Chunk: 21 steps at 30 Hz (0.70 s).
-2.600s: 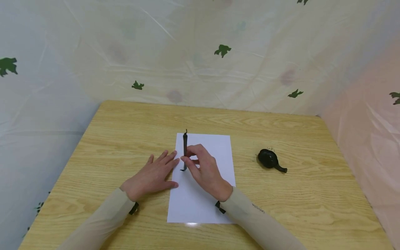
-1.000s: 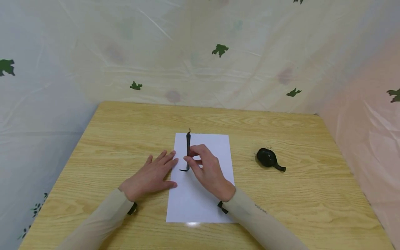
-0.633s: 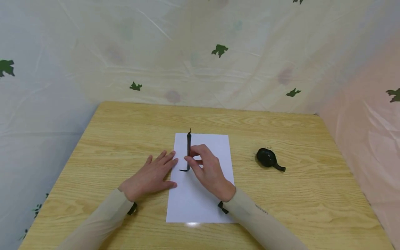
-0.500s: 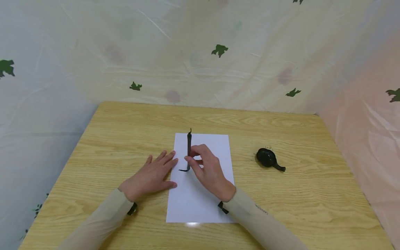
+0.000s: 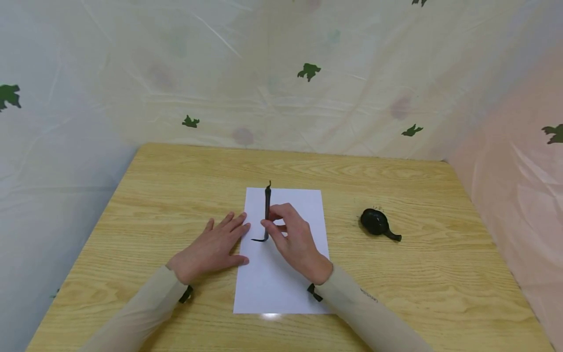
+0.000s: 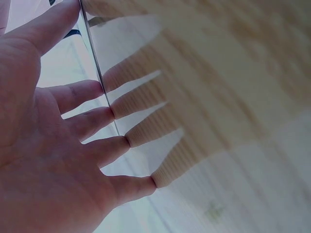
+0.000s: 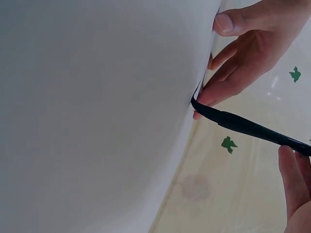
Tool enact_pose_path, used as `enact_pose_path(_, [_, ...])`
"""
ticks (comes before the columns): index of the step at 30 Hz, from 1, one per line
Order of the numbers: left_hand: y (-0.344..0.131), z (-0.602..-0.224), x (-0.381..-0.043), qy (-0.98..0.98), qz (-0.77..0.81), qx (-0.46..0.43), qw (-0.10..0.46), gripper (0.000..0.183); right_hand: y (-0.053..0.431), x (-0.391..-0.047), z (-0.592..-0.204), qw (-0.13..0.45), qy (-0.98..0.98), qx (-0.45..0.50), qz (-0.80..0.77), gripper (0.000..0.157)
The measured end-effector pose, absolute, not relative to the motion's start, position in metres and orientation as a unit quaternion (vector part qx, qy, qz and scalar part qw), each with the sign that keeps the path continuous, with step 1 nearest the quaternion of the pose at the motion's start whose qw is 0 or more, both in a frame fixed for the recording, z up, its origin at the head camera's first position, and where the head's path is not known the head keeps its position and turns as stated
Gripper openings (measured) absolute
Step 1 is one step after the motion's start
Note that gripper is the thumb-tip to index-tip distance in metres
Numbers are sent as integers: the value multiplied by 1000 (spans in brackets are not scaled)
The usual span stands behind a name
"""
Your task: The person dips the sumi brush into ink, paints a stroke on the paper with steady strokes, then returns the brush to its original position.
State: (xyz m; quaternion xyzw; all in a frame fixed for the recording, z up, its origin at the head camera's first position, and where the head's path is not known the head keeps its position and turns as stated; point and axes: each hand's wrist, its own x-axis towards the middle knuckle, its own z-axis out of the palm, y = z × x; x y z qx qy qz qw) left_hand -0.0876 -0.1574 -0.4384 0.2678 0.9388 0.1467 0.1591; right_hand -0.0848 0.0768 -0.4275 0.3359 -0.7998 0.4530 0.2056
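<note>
My right hand pinches a slim black writing brush between thumb and fingers. The brush stands upright, and its bristle tip bends against a white sheet of paper. A short black stroke runs left from that tip. In the right wrist view the brush shows its curved tip on the paper. My left hand lies flat with spread fingers, its fingertips and thumb over the sheet's left edge. The left wrist view shows that palm from below.
A glossy black round dish with a short handle sits right of the paper, with faint dark marks around it. The wooden table reaches back to hanging cloth with green bird-shaped prints.
The brush in my right hand has moved a little to the right, and the black stroke has grown longer behind it. My left hand has stayed in place on the paper's edge.
</note>
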Motion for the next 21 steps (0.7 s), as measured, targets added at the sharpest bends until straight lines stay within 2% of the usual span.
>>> enact_pose_path(8, [-157,-439,-88,939,149,265,162,82,78,-84,-427,212,-801,334,450,43])
enact_pose_path(21, [-157,-440,-89,939,148,263,167,81,82,-84,-428,221,-801,330,448,41])
